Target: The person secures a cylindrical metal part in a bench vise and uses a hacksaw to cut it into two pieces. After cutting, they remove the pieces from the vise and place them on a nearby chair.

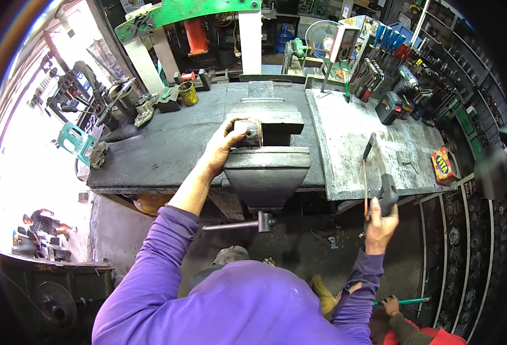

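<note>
A large dark bench vise (268, 164) stands at the bench's front edge, its jaws apart. My left hand (226, 141) is closed around a short, round metal piece (249, 132) at the left end of the gap between the jaws. Whether the jaws touch this piece, I cannot tell. To the right, my right hand (381, 224) grips the black handle of a hacksaw (384, 172). The saw is held apart from the vise, over the front edge of the pale board, with its frame pointing away from me. Below the jaws hangs the vise's handle bar (233, 226).
The dark workbench (167, 149) carries a pale board (351, 132) at right, with screwdrivers (388, 37), a cordless drill (407, 77) and a red-yellow box (444, 165). A yellow can (188, 94) stands at back left. At lower right another person's hand (390, 305) holds a green stick (408, 301).
</note>
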`<state>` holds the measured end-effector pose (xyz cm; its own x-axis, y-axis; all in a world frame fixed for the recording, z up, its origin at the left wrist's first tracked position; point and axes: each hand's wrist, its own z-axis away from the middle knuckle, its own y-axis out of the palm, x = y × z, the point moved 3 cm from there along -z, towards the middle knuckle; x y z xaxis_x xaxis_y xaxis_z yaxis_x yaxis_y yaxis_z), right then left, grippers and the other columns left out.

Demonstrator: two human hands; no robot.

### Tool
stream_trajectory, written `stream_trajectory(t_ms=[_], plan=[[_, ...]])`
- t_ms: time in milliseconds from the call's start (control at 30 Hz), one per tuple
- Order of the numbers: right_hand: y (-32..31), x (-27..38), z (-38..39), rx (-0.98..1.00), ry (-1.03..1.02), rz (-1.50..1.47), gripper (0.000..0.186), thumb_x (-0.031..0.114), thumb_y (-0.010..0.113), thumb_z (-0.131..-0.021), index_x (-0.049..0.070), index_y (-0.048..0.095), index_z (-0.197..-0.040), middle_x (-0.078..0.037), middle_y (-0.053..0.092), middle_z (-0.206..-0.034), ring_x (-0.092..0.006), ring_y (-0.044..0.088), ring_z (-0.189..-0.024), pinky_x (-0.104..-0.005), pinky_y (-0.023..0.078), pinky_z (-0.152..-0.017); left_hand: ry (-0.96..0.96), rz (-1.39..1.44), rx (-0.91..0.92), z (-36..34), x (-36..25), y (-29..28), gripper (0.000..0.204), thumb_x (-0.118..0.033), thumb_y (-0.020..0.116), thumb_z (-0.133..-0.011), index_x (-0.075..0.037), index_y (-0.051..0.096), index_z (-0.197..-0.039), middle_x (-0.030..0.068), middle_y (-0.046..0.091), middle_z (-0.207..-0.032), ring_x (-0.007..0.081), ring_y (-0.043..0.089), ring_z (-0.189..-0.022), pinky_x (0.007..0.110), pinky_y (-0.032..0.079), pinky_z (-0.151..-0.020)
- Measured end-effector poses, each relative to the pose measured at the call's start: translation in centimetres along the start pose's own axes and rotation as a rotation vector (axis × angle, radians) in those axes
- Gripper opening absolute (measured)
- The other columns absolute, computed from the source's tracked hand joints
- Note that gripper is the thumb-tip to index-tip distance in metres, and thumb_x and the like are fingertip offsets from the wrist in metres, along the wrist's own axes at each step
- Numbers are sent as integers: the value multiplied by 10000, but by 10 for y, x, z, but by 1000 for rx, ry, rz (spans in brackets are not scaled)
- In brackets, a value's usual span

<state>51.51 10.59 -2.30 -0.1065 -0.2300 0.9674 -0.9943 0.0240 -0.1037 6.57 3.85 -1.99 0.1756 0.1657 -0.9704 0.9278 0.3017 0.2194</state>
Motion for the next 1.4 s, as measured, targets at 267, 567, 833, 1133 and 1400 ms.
stream_trajectory(t_ms=[267,567,833,1133,1400], plan=[[38,84,68,24,-227,-349,414,133,726,-969,-44,527,-1286,-94,651,-898,-166,623,-838,-342,520,-816,42,-84,39,-5,1,-1,536,-316,690,-989,-55,548,-1436,94,622,-1325,175,561,-1227,341,427,-1090],[153,119,133,74,-68,-454,341,96,828,-891,-32,623,-1133,-47,670,-875,-94,614,-731,-246,505,-649,196,-1187,-124,-18,-102,-25,710,-597,652,-958,-94,540,-1446,223,746,-1021,372,736,-986,456,555,-912],[188,132,149,81,-95,-206,178,61,791,-909,15,629,-968,5,638,-826,-61,574,-724,-235,475,-654,421,-467,23,-159,-140,-3,895,-638,686,-900,-16,473,-1507,247,585,-1352,290,561,-1265,428,429,-1095],[189,124,160,100,-224,-170,183,34,736,-939,-17,625,-1075,-36,659,-820,-77,613,-666,-236,494,-571,365,-615,175,-187,-133,37,599,-618,645,-928,-44,755,-1061,85,644,-893,193,593,-857,351,481,-832],[171,107,187,90,-103,-155,170,38,766,-883,29,613,-958,-23,652,-811,-93,604,-715,-264,504,-670,363,-616,184,-153,-131,44,331,-305,572,-964,-8,697,-1043,123,637,-878,237,636,-835,353,507,-795]])
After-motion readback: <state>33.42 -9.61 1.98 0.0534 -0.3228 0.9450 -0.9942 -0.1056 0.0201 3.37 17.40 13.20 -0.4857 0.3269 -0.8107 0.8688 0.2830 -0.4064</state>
